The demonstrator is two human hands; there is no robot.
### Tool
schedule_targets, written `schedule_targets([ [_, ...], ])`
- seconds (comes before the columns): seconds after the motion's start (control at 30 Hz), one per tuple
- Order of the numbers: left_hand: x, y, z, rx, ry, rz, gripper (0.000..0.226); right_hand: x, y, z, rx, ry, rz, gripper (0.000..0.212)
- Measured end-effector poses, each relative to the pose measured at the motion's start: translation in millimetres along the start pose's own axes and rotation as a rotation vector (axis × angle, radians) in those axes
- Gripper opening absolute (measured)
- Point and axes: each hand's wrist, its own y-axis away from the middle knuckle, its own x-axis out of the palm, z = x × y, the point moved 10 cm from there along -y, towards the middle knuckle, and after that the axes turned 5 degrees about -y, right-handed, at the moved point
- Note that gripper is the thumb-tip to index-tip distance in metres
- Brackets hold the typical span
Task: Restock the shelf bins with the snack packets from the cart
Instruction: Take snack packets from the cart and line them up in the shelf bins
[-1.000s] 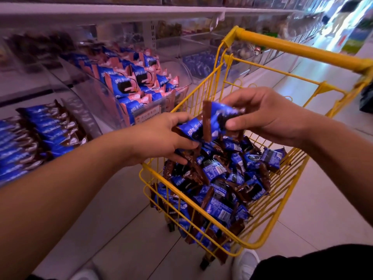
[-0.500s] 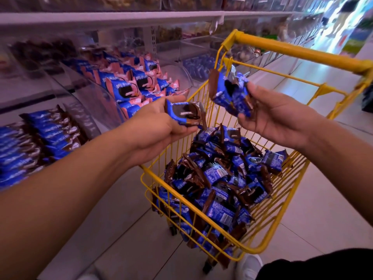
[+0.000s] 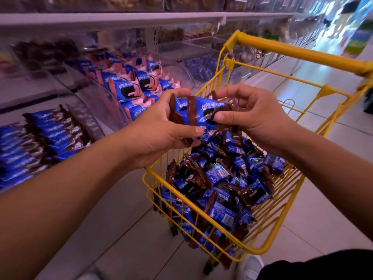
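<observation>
Blue and brown snack packets (image 3: 198, 112) are held as a small bunch between both hands, above the near left corner of the yellow wire cart (image 3: 268, 237). My left hand (image 3: 159, 128) grips the bunch from the left, thumb under it. My right hand (image 3: 252, 116) pinches the right end of the packets. The cart holds a heap of several more such packets (image 3: 220, 184). To the left, a clear shelf bin (image 3: 90, 118) holds rows of the same blue and brown packets (image 3: 40, 138).
A neighbouring clear bin holds blue and pink packets (image 3: 135, 85). Further bins with other snacks run along the shelf (image 3: 141, 18) to the back right. The cart's yellow handle (image 3: 302, 53) lies across the far side. A white shoe (image 3: 249, 267) stands on the tiled floor below.
Both hands rose from the cart with packets, held apart half a second ago. Now they have come together and the packets form one bunch between them.
</observation>
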Motion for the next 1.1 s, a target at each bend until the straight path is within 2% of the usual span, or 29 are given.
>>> schedule_targets([
  [0.1,-3,1,-2,-0.007,0.080,-0.023,0.069,3,0,3,-0.005,0.065,-0.016,0.058],
  [0.2,-6,7,-9,-0.011,0.152,-0.049,0.073,14,-2,5,-0.008,0.131,-0.019,0.072],
  [0.33,-13,26,-26,-0.004,0.171,-0.114,0.076,46,-6,10,0.019,0.103,0.052,0.088],
  [0.43,-34,49,-36,-0.002,0.123,-0.236,0.064,89,-5,13,0.046,0.006,0.191,0.081],
  [0.53,-63,85,-38,0.001,0.065,-0.340,0.045,141,2,18,0.057,0.009,0.355,0.081],
  [0.77,-168,176,-45,-0.003,0.024,-0.591,0.050,281,-9,28,0.031,0.044,0.625,0.065],
  [0.83,-203,199,-54,-0.001,-0.127,-0.662,0.046,324,-19,26,0.034,0.043,0.713,0.065],
  [0.97,-267,247,-83,0.059,-0.769,-0.798,0.050,391,-50,1,0.076,0.129,0.798,0.060],
  [1.03,-282,268,-102,0.150,-1.141,-0.882,0.052,414,-69,-13,0.058,0.278,0.818,0.057],
  [1.1,-289,277,-107,0.184,-1.344,-0.864,0.044,436,-87,-26,-0.019,0.511,0.847,0.051],
])
